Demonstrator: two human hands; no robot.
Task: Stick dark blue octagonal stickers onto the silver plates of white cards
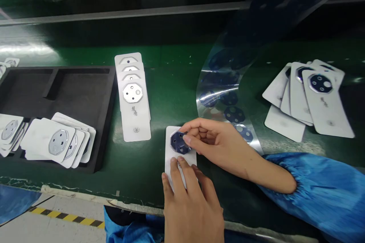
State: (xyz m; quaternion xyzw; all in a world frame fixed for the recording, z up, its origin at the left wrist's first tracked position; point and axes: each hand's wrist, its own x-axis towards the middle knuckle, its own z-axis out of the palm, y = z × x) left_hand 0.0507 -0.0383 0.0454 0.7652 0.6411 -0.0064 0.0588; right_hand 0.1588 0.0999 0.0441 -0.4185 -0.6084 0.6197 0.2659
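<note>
My right hand [216,140] comes in from the right and pinches a dark blue octagonal piece [178,142] with several round holes. That piece lies on a white card [172,155], which my left hand [189,205] pins down with its fingers spread over the lower part. The hands hide most of the card's lower half. Beyond them, a clear plastic sheet [225,98] carries a row of similar dark octagons.
Overlapped white cards with silver octagons [132,98] stand in a column on the green bench mat [168,68]. More lie in a black foam tray [76,83] at left. A loose pile of cards [305,98] sits at right. The bench's front edge [99,197] runs below.
</note>
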